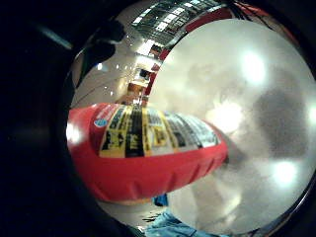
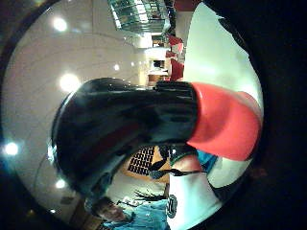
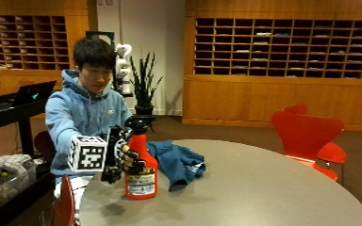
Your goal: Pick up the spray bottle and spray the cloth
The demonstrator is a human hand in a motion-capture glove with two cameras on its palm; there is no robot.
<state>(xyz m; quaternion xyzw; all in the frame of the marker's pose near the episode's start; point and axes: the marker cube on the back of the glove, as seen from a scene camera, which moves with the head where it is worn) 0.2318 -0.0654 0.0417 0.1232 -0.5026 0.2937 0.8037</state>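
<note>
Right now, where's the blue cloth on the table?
In the outside view the blue cloth lies crumpled on the round table, in front of the person, just beside and behind the red spray bottle that the gloved right hand holds.

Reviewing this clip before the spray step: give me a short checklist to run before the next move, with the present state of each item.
1. Gloved right hand grips the spray bottle: ok.
2. Bottle upright: ok.
3. Bottle lifted off the table: cannot tell; its base looks at the surface.
4. Blue cloth lies on the table beside the bottle: ok.
5. Nozzle aimed at the cloth: cannot tell.
6. Finger on the trigger: cannot tell.
</note>
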